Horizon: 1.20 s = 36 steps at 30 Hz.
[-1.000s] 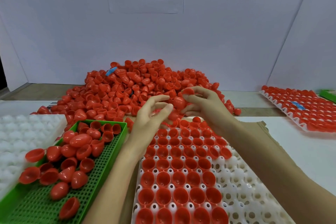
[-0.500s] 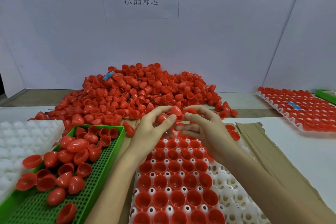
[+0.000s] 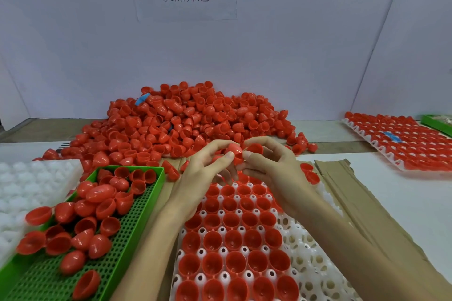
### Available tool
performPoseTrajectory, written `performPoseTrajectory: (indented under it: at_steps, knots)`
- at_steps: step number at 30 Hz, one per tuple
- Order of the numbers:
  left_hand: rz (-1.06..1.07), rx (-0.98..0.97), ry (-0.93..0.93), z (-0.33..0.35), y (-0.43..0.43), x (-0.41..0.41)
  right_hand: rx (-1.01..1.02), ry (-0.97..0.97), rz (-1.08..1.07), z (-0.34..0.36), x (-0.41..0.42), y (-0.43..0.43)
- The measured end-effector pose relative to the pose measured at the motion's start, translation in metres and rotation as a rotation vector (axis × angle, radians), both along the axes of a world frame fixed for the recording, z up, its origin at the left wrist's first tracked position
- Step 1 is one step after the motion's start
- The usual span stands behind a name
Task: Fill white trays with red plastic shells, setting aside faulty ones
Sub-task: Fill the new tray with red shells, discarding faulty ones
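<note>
Grip of the left hand (image 3: 203,178) pinches a red shell (image 3: 234,148); the right hand (image 3: 276,173) holds a second shell (image 3: 255,148), over the far edge of the white tray (image 3: 300,248).

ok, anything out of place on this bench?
Yes. A blue scrap sits near the top left of the red pile, and a second blue bit lies on the full tray at far right: both off-colour among red shells. A shell also overhangs the left rim of the green tray.
</note>
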<state>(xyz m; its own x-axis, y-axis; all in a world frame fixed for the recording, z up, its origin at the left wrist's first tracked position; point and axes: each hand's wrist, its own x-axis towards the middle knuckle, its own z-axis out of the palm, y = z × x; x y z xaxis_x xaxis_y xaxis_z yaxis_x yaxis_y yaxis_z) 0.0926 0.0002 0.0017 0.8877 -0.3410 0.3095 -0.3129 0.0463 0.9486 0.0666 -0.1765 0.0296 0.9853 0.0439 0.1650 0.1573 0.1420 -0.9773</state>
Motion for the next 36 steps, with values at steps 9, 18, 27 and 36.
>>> performPoseTrajectory:
  at_steps: [9,18,27,36]
  knots:
    - [-0.059,-0.026,0.034,0.002,-0.004,-0.005,-0.029,-0.028,0.036,-0.001,-0.001,0.002]
    - [-0.023,-0.330,0.120,0.009,0.000,-0.004,-0.016,0.012,0.082,-0.005,-0.004,0.007]
    - [-0.068,-0.330,0.149,0.012,0.002,-0.007,-0.069,0.018,-0.018,-0.003,-0.003,0.003]
    - [-0.106,-0.263,0.160,0.009,-0.002,-0.008,-0.230,-0.078,0.005,-0.004,-0.007,0.007]
